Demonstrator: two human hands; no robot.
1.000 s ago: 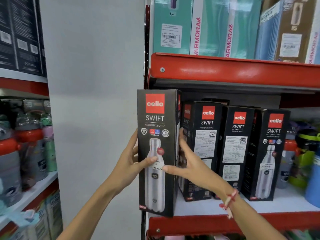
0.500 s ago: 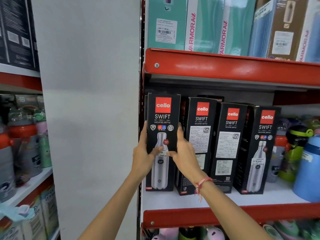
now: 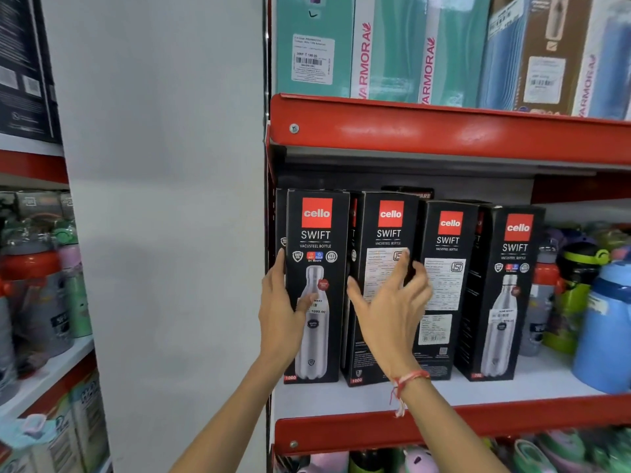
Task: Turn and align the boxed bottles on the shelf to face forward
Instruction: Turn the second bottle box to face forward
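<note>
Several black Cello Swift bottle boxes stand in a row on the white shelf [image 3: 512,387]. The leftmost box [image 3: 317,240] shows its bottle picture to the front, and my left hand [image 3: 280,308] grips its left edge with the thumb across the front. The second box [image 3: 387,230] and the third box [image 3: 447,268] show their printed label sides. The fourth box [image 3: 512,302] shows its bottle picture. My right hand [image 3: 389,302] hovers with fingers spread in front of the second box, holding nothing.
A red shelf lip [image 3: 444,134] overhangs the boxes, with teal and brown cartons [image 3: 386,46] above. Loose coloured bottles [image 3: 594,302] crowd the shelf's right end. A white pillar [image 3: 164,199] borders the left, with more bottles [image 3: 37,285] beyond it.
The leftmost box went from held out in front of the shelf to standing on it, picture forward. My right hand let go of it and moved right, in front of the second box.
</note>
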